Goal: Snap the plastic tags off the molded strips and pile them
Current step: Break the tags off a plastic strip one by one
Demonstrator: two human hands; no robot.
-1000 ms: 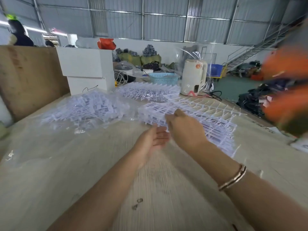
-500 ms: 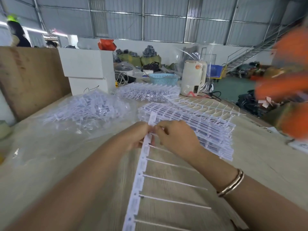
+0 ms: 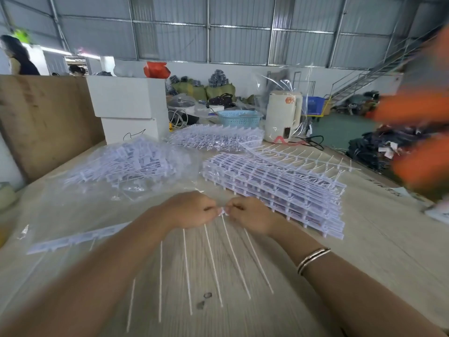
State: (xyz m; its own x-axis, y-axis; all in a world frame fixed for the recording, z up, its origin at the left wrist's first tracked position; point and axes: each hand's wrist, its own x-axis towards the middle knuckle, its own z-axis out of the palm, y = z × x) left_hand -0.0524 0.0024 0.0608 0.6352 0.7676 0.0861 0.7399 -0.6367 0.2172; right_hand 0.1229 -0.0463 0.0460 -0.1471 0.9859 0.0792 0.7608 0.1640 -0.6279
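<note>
Tags (image 3: 126, 164) already piled in clear plastic lie beyond the left hand (image 3: 192, 210), which pinches one end of a molded strip (image 3: 213, 259). The right hand (image 3: 250, 215) pinches the same strip beside it. Past that hand a tall stack of strips (image 3: 279, 188) waits, so most work probably remains.
</note>
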